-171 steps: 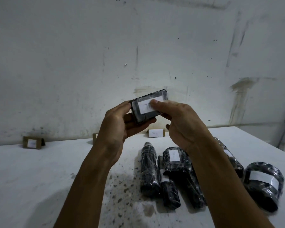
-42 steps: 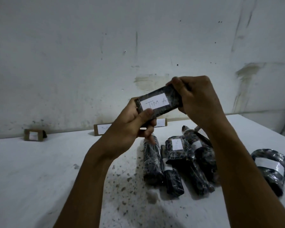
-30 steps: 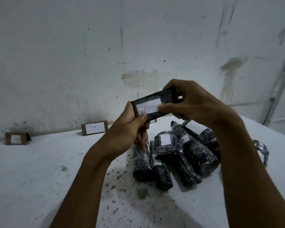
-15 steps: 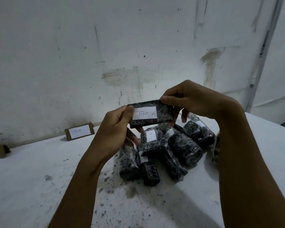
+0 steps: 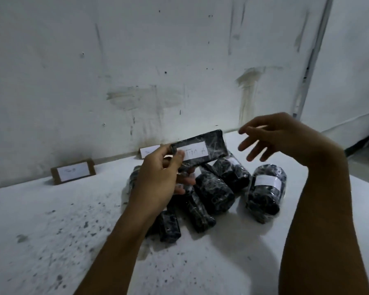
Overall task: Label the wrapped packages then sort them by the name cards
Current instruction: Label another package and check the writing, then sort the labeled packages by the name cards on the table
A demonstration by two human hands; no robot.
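Fingers (image 5: 180,155) of the left hand (image 5: 158,182) pinch one end of a flat black wrapped package (image 5: 213,146), held in the air above the pile, its white label (image 5: 195,153) facing the camera. Just beside it, apart, the right hand (image 5: 273,135) hovers with fingers spread and holding nothing. More wrapped packages (image 5: 213,192) lie heaped on the white surface (image 5: 51,231). Two name cards (image 5: 73,171) stand by the wall (image 5: 136,60).

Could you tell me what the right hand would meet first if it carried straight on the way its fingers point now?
Probably the labelled package that the left hand holds up: the open right hand points left at its near end. Depth is unclear, so it could pass just in front.
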